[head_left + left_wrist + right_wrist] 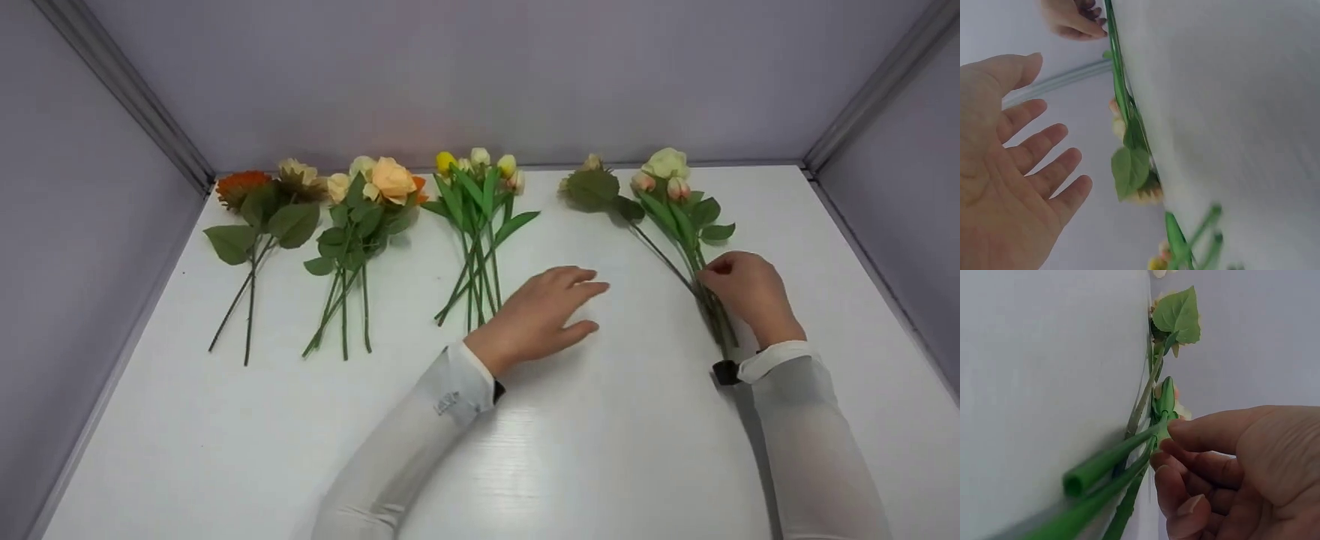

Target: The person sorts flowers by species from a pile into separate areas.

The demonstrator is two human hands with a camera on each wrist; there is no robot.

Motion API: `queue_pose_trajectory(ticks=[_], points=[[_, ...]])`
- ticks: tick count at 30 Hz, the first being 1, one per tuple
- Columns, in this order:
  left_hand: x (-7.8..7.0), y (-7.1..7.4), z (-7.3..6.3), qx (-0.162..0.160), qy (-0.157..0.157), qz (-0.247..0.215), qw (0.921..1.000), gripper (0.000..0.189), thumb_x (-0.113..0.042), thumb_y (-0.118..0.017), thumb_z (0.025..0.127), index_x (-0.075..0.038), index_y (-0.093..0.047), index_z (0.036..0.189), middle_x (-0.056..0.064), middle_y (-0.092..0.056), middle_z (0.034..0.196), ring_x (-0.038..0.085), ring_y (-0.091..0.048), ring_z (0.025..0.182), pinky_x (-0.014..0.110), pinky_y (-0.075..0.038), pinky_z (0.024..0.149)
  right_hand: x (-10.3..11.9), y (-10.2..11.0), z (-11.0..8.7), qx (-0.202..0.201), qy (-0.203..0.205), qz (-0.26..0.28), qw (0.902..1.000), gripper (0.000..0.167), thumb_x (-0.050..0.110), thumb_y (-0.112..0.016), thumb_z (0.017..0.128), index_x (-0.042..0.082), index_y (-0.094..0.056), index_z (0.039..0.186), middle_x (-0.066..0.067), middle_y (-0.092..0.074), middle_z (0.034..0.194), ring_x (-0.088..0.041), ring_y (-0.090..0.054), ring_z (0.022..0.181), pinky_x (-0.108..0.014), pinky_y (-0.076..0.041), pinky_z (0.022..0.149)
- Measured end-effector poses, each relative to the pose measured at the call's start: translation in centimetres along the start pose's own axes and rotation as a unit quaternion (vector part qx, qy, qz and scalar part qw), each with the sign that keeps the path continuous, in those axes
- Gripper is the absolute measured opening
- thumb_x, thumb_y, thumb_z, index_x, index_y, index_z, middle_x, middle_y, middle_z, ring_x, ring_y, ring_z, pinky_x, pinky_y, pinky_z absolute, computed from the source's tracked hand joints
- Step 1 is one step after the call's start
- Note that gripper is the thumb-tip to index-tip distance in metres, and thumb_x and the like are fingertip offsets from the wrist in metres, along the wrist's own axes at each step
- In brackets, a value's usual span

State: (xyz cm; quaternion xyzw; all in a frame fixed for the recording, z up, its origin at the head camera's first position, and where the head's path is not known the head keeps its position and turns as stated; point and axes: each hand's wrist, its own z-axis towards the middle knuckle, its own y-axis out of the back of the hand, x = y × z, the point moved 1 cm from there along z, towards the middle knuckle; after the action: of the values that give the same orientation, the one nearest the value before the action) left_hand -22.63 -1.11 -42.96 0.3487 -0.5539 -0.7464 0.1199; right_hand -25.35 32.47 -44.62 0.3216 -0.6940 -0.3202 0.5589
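My right hand [752,294] pinches green tulip stems [1157,430] between thumb and fingertips at the right of the white table. Those stems lead up to two pink tulips [679,188], lying with a cream rose [666,163] and its leaves. A longer brown-green stem [664,255] crosses beneath them, its leafy flower head [592,187] off to the left. Over the middle of the table my left hand [544,315] is held with its fingers spread and palm bare. It overlaps the lower stems of the yellow and white tulips [480,199] in the head view.
Peach and cream roses [391,180] lie left of the tulip bunch. Farther left is an orange flower [244,186] beside a beige one [300,178]. Grey panels [495,75] wall the table [225,450] at the back and both sides.
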Motion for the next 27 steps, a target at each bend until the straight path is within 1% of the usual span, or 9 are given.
queue_pose_trajectory(ticks=[2,4,7,9,13,16,19,21,27], points=[[-1.4,-0.7,1.2,0.017,-0.011,0.013,0.9997,0.054,-0.037,-0.059,0.106,-0.018,-0.046,0.155,0.006,-0.042,0.158,0.023,-0.036,0.147,0.038,-0.027,0.121,0.3,-0.4,0.1,0.001,0.001,-0.007,1.0000,0.042,0.034,-0.062,0.101,-0.004,-0.067,0.116,-0.022,-0.066,0.112,-0.032,-0.060,0.091,-0.040,-0.049,0.071],[-2.6,-1.2,2.2,0.027,-0.017,0.032,0.9990,0.054,-0.037,-0.059,0.105,-0.018,-0.047,0.155,0.005,-0.043,0.158,0.022,-0.037,0.147,0.036,-0.027,0.121,0.6,-0.8,0.1,-0.003,0.001,-0.014,0.9999,0.040,0.034,-0.065,0.100,-0.004,-0.068,0.111,-0.021,-0.067,0.106,-0.031,-0.060,0.086,-0.038,-0.049,0.066],[-3.4,-1.7,3.0,0.038,-0.021,0.055,0.9975,0.053,-0.037,-0.059,0.105,-0.019,-0.047,0.154,0.005,-0.044,0.157,0.022,-0.038,0.146,0.034,-0.027,0.120,0.8,-1.4,0.0,-0.010,0.001,-0.027,0.9996,0.034,0.031,-0.067,0.098,-0.003,-0.069,0.102,-0.017,-0.068,0.095,-0.028,-0.059,0.077,-0.036,-0.048,0.060],[-3.3,-1.9,3.2,0.043,-0.020,0.057,0.9973,0.052,-0.036,-0.059,0.105,-0.019,-0.049,0.153,0.005,-0.045,0.157,0.022,-0.039,0.145,0.033,-0.027,0.120,0.9,-1.6,-0.1,-0.010,0.000,-0.034,0.9994,0.031,0.029,-0.068,0.098,-0.003,-0.070,0.099,-0.016,-0.068,0.092,-0.027,-0.059,0.074,-0.035,-0.047,0.058],[-2.7,-1.9,3.2,0.050,-0.005,0.037,0.9981,0.050,-0.036,-0.058,0.106,-0.020,-0.051,0.152,0.004,-0.046,0.156,0.021,-0.039,0.145,0.034,-0.029,0.119,0.9,-1.3,-0.2,-0.013,-0.003,-0.046,0.9988,0.029,0.025,-0.068,0.097,-0.004,-0.071,0.097,-0.016,-0.068,0.088,-0.027,-0.059,0.072,-0.035,-0.047,0.055],[-2.4,-1.6,3.2,0.045,-0.001,0.016,0.9989,0.048,-0.035,-0.058,0.106,-0.020,-0.052,0.151,0.004,-0.046,0.156,0.021,-0.039,0.145,0.034,-0.030,0.118,0.8,-1.0,-0.2,-0.014,-0.012,-0.040,0.9990,0.029,0.023,-0.066,0.097,-0.006,-0.071,0.100,-0.019,-0.068,0.092,-0.028,-0.060,0.075,-0.034,-0.049,0.055],[-2.2,-1.4,3.2,0.040,-0.005,-0.002,0.9992,0.046,-0.034,-0.058,0.106,-0.019,-0.054,0.149,0.005,-0.047,0.155,0.021,-0.040,0.145,0.034,-0.030,0.118,0.7,-0.7,-0.2,-0.010,-0.020,-0.027,0.9994,0.032,0.023,-0.064,0.098,-0.008,-0.069,0.108,-0.021,-0.068,0.098,-0.028,-0.061,0.079,-0.033,-0.050,0.057],[-2.1,-1.5,3.2,0.036,-0.009,-0.012,0.9993,0.045,-0.034,-0.058,0.106,-0.018,-0.056,0.148,0.005,-0.048,0.154,0.021,-0.040,0.144,0.033,-0.031,0.118,0.7,-0.5,-0.3,-0.010,-0.025,-0.018,0.9995,0.033,0.022,-0.063,0.098,-0.008,-0.068,0.110,-0.021,-0.069,0.097,-0.027,-0.063,0.079,-0.033,-0.050,0.058],[-1.6,-1.6,3.2,0.027,-0.008,-0.035,0.9990,0.042,-0.033,-0.057,0.107,-0.017,-0.059,0.145,0.006,-0.050,0.153,0.020,-0.041,0.144,0.032,-0.030,0.118,1.1,0.1,-0.6,-0.019,-0.019,-0.013,0.9996,0.028,0.023,-0.063,0.098,-0.004,-0.070,0.103,-0.013,-0.070,0.079,-0.023,-0.062,0.068,-0.035,-0.048,0.057]])
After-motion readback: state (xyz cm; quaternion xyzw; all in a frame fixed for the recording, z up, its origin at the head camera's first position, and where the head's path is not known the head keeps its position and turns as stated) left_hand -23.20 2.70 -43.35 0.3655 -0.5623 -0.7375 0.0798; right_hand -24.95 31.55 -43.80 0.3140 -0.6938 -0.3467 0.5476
